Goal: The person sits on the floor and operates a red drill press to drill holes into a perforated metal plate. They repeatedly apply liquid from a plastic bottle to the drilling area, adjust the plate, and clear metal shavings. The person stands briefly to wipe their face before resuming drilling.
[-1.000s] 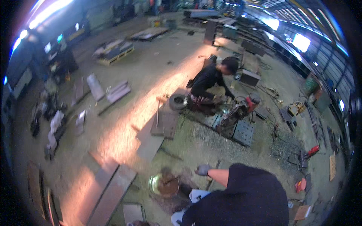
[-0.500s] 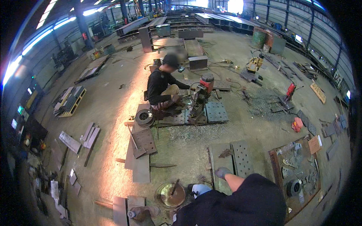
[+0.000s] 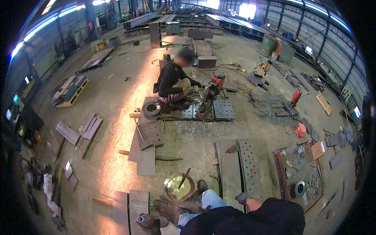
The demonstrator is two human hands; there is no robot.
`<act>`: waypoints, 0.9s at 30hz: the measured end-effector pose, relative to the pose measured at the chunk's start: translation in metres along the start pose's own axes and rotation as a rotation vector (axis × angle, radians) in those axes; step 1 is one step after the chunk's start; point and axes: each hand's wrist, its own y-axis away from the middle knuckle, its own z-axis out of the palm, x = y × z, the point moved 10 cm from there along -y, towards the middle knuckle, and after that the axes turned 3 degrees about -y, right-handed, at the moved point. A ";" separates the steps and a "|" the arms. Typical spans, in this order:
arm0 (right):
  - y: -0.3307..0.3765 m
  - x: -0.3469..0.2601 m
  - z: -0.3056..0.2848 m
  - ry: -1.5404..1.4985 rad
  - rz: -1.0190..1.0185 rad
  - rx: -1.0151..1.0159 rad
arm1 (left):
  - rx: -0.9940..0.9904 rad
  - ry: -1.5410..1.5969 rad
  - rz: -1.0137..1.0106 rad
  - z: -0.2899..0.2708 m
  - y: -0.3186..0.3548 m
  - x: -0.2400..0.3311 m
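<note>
My left hand (image 3: 150, 224), in a dark glove, is closed around a plastic bottle (image 3: 141, 218) with its mouth tilted up, over the near flat steel plates (image 3: 138, 203). Also gloved, my right hand (image 3: 242, 198) is over the near part of a long plain steel plate (image 3: 230, 172); its fingers are too small and rounded to read, and I cannot tell whether it touches the plate. Alongside lies a plate with rows of holes (image 3: 251, 168). A round pan of cloudy liquid with a stick in it (image 3: 179, 188) stands between my hands.
Ahead, a person in dark clothes (image 3: 172, 80) squats at a red-topped drilling machine (image 3: 213, 88) on drilled plates. A wire spool (image 3: 151, 110) and a hammer (image 3: 141, 131) lie left of centre. At right stands a rusty-edged tray (image 3: 280, 172) of scrap. Metal shavings cover the floor ahead.
My right hand has drawn back along the plain plate toward my body. My left hand still holds the bottle, and the view has shifted slightly.
</note>
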 end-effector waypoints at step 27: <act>-0.013 -0.300 0.007 0.074 -0.518 0.019 | -0.219 -0.895 0.225 0.145 -0.071 -0.077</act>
